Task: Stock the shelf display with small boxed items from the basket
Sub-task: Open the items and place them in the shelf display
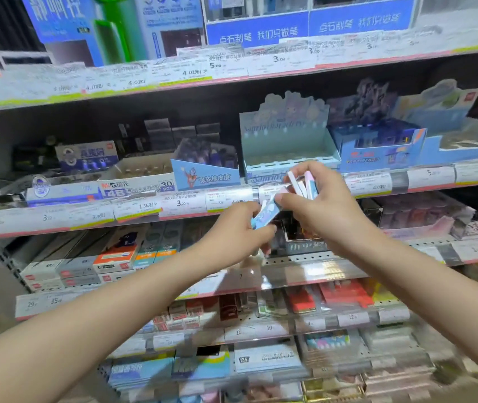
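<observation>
Both bare forearms reach up and forward from the bottom of the view, so the hands meet in front of the shelving at about the height of the price strip. The left hand (233, 228) is closed on one small blue box (264, 218), pinching its lower end so the other end angles up toward the right hand. The right hand (317, 199) is clenched around a fanned bundle of boxes (301, 184), white and pale pink edges sticking up past the fingers; its thumb touches the top of the single box, which reads as the left hand drawing one piece off the stock while the right serves as the magazine. Holding the supply this way likely keeps one hand free for placing.

Just beyond and above the right hand stands the pale blue display tray (290, 152), its stepped floor bare, which seems the intended target. Left of the hands, further back, sits an eraser carton (141, 187). The basket is not in view.
</observation>
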Available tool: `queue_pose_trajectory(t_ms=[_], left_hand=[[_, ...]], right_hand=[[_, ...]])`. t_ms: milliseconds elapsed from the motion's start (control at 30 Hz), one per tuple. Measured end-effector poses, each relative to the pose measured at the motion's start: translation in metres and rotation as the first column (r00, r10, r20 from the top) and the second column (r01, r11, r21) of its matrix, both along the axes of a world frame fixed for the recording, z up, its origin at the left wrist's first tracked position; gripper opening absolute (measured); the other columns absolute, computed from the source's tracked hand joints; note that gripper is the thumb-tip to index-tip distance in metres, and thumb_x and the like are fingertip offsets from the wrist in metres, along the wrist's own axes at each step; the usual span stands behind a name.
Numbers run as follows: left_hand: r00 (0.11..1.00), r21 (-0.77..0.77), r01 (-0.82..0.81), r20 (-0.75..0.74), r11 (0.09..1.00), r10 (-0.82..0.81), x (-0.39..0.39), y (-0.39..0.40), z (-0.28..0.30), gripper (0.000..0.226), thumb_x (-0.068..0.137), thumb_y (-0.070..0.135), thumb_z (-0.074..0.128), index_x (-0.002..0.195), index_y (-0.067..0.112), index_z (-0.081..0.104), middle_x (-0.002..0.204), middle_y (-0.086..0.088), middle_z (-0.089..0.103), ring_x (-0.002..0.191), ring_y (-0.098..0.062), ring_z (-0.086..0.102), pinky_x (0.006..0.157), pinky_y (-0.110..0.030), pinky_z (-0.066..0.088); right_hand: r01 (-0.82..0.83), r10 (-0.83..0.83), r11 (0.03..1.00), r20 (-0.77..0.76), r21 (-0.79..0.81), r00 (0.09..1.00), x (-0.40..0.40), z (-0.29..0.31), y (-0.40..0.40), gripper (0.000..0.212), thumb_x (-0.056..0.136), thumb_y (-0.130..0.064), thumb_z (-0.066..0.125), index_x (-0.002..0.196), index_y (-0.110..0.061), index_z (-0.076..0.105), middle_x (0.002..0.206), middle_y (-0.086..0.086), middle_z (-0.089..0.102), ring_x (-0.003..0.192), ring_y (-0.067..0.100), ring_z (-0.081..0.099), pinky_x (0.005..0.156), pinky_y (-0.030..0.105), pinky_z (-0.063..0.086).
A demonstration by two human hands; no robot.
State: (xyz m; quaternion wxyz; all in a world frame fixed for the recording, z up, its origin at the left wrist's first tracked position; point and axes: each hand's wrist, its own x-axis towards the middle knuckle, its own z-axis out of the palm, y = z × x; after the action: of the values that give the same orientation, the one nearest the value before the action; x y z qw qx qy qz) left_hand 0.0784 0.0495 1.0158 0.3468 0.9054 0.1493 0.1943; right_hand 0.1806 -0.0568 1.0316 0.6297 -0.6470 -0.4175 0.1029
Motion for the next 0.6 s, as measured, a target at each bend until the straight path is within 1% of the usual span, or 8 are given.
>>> queue_pose_trajectory(t_ms=[100,167,233,300,367,433,500,600], left_hand=[[0.999,-0.015,0.014,0.05,1.0,-0.013,0.011,0.007,0.011,0.026,0.09,0.01,0.05,0.066,0.018,0.047,0.053,-0.001,0.058,0.036,-0.001,0.042,0.039,-0.016,0.033],[0.999,0.019,0.005,0.041,1.0,-0.006,0.02,0.011,0.018,0.027,0.091,0.011,0.05,0.065,0.019,0.048,0.05,0.005,0.057,0.035,-0.004,0.04,0.037,-0.016,0.032],[1.0,0.12,-0.014,0.021,0.993,0.012,0.027,0.019,0.027,0.027,0.091,0.018,0.051,0.064,0.019,0.051,0.051,0.007,0.058,0.043,-0.008,0.046,0.044,-0.02,0.038],[1.0,0.307,-0.028,0.0,0.951,0.029,0.031,0.029,0.034,0.025,0.087,0.03,0.045,0.071,0.014,0.055,0.069,-0.001,0.064,0.063,-0.015,0.057,0.061,-0.03,0.046],[0.999,0.525,-0.038,-0.007,0.85,0.049,0.033,0.04,0.043,0.027,0.087,0.033,0.038,0.082,0.01,0.051,0.08,-0.006,0.062,0.074,-0.025,0.056,0.066,-0.039,0.045],[0.996,0.669,-0.046,-0.025,0.742,0.084,0.035,0.05,0.053,0.021,0.091,0.029,0.042,0.079,0.013,0.043,0.068,-0.004,0.054,0.069,-0.032,0.051,0.059,-0.039,0.039],[0.995,0.771,-0.038,-0.032,0.636,0.098,0.038,0.055,0.062,0.026,0.09,0.024,0.051,0.072,0.018,0.033,0.057,0.006,0.039,0.061,-0.034,0.05,0.053,-0.033,0.029],[0.986,0.867,-0.01,-0.076,0.498,0.151,0.044,0.063,0.069,0.019,0.081,0.016,0.059,0.075,0.016,0.041,0.064,-0.007,0.056,0.059,-0.037,0.056,0.048,-0.03,0.023]], right_hand=[[-0.048,0.047,0.999,0.043,0.021,0.998,0.021,0.022,0.002,0.025,0.077,-0.005,0.066,0.074,-0.023,0.049,0.063,-0.003,0.048,0.034,-0.001,0.038,0.036,0.009,0.028],[-0.071,0.07,0.997,0.034,0.04,0.997,0.036,0.033,0.005,0.025,0.078,-0.002,0.064,0.073,-0.022,0.049,0.063,-0.002,0.048,0.034,-0.001,0.037,0.035,0.011,0.028],[-0.066,0.066,0.994,0.008,0.082,0.998,0.055,0.043,0.011,0.025,0.078,0.0,0.062,0.073,-0.021,0.05,0.065,0.001,0.048,0.034,0.001,0.036,0.035,0.013,0.028],[-0.057,0.056,0.994,0.014,0.089,0.998,0.074,0.049,0.016,0.024,0.079,-0.002,0.062,0.073,-0.022,0.05,0.065,0.001,0.047,0.036,0.005,0.036,0.036,0.014,0.027],[-0.071,0.068,0.995,0.039,0.071,0.997,0.095,0.053,0.025,0.023,0.079,-0.005,0.063,0.072,-0.023,0.051,0.065,0.002,0.046,0.04,0.01,0.035,0.04,0.017,0.027],[-0.077,0.073,0.996,0.102,0.042,0.992,0.112,0.055,0.036,0.02,0.076,-0.011,0.065,0.073,-0.024,0.051,0.069,0.002,0.049,0.047,0.01,0.038,0.046,0.021,0.029],[-0.08,0.075,0.997,0.177,0.024,0.981,0.125,0.058,0.049,0.015,0.074,-0.018,0.066,0.078,-0.025,0.054,0.079,0.002,0.052,0.054,0.007,0.039,0.052,0.023,0.029],[-0.1,0.091,0.995,0.256,0.023,0.962,0.139,0.059,0.067,0.02,0.077,-0.016,0.067,0.076,-0.029,0.052,0.077,-0.009,0.048,0.059,-0.001,0.039,0.051,0.015,0.032]])
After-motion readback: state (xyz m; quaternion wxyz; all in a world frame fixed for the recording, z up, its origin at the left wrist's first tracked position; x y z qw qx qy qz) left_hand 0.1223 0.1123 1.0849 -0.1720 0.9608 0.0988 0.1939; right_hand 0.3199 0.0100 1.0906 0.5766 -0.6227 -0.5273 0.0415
